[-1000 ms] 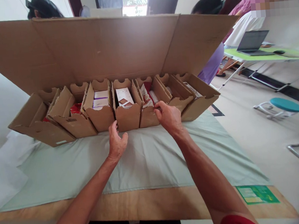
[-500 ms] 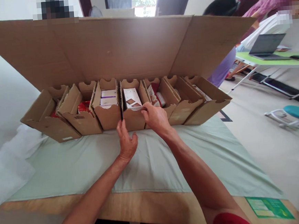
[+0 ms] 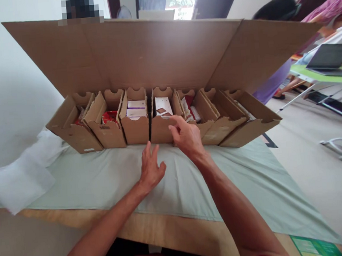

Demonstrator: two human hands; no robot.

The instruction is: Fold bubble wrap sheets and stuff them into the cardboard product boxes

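A row of several tall cardboard bins (image 3: 138, 131) stands on the pale green cloth (image 3: 110, 180). In the middle bin (image 3: 162, 130) leans a white box (image 3: 163, 105) with brown diamond shapes on it. My right hand (image 3: 188, 136) is at this bin's front right corner, index finger over the front edge and thumb apart below it; it holds nothing that I can see. Lower down, my left hand (image 3: 152, 168) hovers above the cloth before the bins, fingers spread and free. One bin to the left holds white and purple boxes (image 3: 136, 112).
Red packets (image 3: 110, 117) show in a bin further left, red-and-white packets (image 3: 189, 109) in one to the right. A tall cardboard panel (image 3: 153, 54) rises behind the row. White plastic wrap (image 3: 21, 179) lies left. People and a laptop (image 3: 328, 60) are beyond, right.
My left hand has drawn back from the bins' front toward me. The right thumb and index finger have parted at the middle bin's edge. The whole view has shifted left.
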